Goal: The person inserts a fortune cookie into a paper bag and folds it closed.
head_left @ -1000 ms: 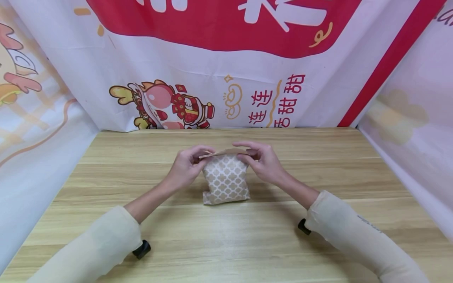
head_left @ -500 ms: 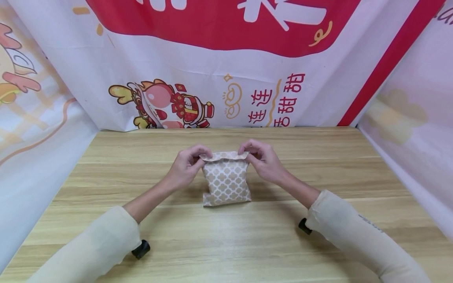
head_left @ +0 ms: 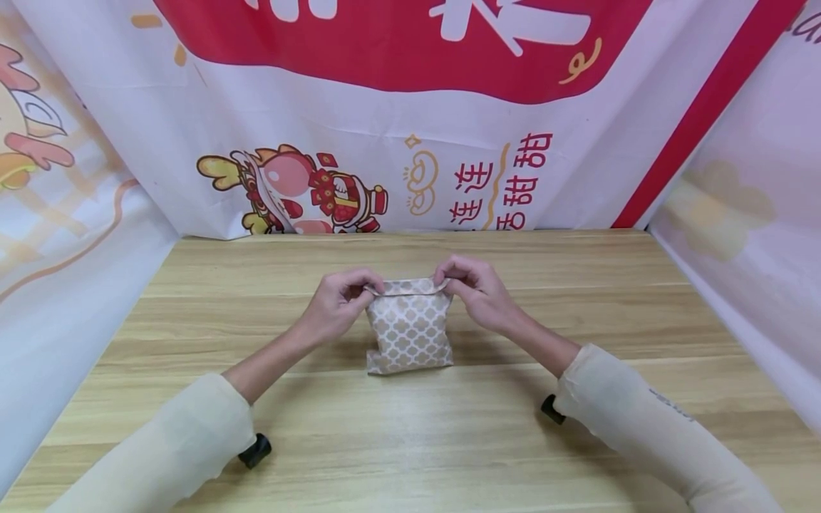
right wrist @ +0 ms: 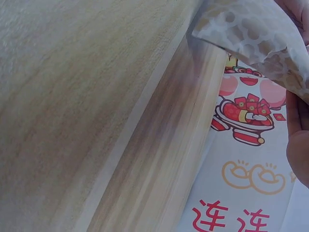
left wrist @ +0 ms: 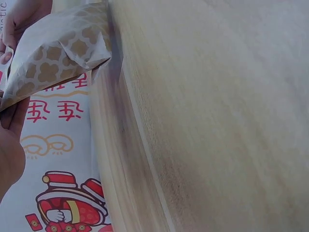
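Note:
A small brown paper bag (head_left: pixel 412 331) with a white lattice print stands on the table in the head view, its top edge folded over toward me in a narrow band. My left hand (head_left: pixel 340 303) pinches the left end of that fold between thumb and fingers. At the other end, my right hand (head_left: pixel 479 292) pinches the fold's right corner. The left wrist view shows the bag (left wrist: pixel 63 48) from its side, with part of my left hand (left wrist: pixel 10 150) at the frame edge. In the right wrist view the bag (right wrist: pixel 256 34) fills the top right corner. Its contents are hidden.
A wooden table (head_left: pixel 410 442) spreads under both arms. Behind it hangs a printed white and red cloth (head_left: pixel 359 107), and more printed cloth (head_left: pixel 737 235) lines the sides. Black pieces (head_left: pixel 256 451) show below both sleeves.
The bag's top edge, upright and seen edge-on a second ago, has turned down toward me into a flat fold. Both hands keep their pinch at the corners and have shifted slightly.

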The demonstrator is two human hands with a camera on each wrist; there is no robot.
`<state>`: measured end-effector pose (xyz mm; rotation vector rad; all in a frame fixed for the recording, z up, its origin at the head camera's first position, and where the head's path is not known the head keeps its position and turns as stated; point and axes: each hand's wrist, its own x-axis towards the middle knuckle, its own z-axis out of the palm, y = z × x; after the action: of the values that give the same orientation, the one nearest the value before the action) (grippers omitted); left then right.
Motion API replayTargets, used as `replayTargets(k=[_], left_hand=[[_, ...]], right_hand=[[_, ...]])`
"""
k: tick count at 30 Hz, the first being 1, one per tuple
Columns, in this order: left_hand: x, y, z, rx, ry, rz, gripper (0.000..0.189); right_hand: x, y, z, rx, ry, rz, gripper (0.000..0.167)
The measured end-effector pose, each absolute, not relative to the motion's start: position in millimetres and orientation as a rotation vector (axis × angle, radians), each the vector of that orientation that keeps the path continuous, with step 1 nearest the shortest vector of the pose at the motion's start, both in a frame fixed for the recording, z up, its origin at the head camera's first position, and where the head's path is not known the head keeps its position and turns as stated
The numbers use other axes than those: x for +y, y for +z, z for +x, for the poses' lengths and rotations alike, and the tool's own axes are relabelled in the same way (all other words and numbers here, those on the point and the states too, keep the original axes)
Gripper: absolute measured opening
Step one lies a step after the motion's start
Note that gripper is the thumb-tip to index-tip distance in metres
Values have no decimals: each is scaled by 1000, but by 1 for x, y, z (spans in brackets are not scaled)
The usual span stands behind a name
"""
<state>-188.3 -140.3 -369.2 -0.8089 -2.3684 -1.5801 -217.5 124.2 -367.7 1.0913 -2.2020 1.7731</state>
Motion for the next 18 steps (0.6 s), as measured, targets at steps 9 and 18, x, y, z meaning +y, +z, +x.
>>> replayTargets(k=[9, 18], left_hand=[[-143, -370, -190, -2326, -1442, -944, 27], [-134, -363, -189, -2340, -1319, -868, 11]], right_hand=[[123, -367, -215, -2210, 1715, 1120, 17], [122, -365, -215, -2201, 1715, 1196, 13]])
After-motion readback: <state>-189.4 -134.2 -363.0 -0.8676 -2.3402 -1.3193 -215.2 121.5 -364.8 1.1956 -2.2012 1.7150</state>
